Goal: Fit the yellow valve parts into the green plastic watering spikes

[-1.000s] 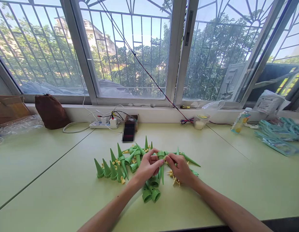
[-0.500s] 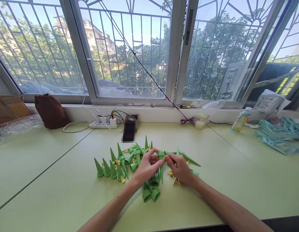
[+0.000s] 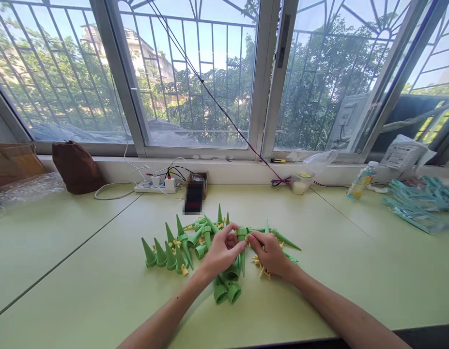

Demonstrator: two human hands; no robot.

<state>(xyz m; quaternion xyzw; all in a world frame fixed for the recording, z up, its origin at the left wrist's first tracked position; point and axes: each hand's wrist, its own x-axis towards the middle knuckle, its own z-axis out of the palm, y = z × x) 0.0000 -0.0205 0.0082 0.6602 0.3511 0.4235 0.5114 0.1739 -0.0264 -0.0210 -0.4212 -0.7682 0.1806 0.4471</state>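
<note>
My left hand [image 3: 221, 252] is closed around a green cone-shaped spike [image 3: 242, 247], point down, above the pale green table [image 3: 82, 281]. My right hand [image 3: 270, 253] pinches at the spike's top collar, with something small and yellowish between its fingertips that I cannot make out. A heap of loose green spikes [image 3: 206, 232] and small yellow pieces [image 3: 261, 269] lies under and around both hands. A row of spikes [image 3: 162, 254] stands upright just left of the heap.
Behind the heap stand a dark box [image 3: 194, 194] and a white power strip [image 3: 155, 186] with cables. A brown bag [image 3: 76, 167] sits at the back left. A clear cup [image 3: 300, 183], a bottle [image 3: 361, 181] and teal packets [image 3: 420, 203] lie at the right.
Both hands with the spike have shifted very slightly up; otherwise nothing has visibly moved.
</note>
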